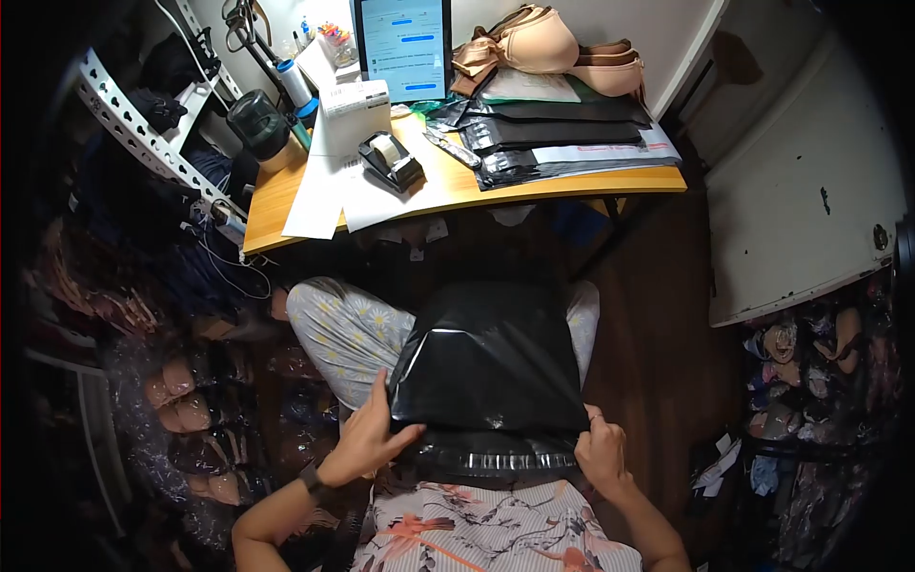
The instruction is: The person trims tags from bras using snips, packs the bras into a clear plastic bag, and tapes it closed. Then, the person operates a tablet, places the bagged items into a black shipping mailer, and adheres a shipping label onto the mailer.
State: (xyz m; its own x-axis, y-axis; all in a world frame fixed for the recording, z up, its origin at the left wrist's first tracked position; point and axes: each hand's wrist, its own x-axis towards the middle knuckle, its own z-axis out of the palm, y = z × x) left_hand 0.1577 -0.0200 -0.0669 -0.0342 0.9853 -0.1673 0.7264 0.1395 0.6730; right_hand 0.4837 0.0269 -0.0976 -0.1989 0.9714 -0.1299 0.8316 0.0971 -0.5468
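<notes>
A black plastic mailing bag (491, 367) lies across the lap, its crinkled strip end nearest the body. At the bag's left edge is my left hand (370, 434), thumb on top of the plastic and fingers along the side, gripping it. My right hand (601, 448) pinches the bag's lower right corner with curled fingers. The bag looks filled and slightly bulging; what is inside is hidden.
Ahead stands a wooden desk (610, 179) with a tape dispenser (391, 162), white paper labels (329, 162), a tablet (404, 48), stacked black bags (553, 133) and beige bras (538, 40). Wrapped garments (181, 396) lie left; a white door (810, 191) is right.
</notes>
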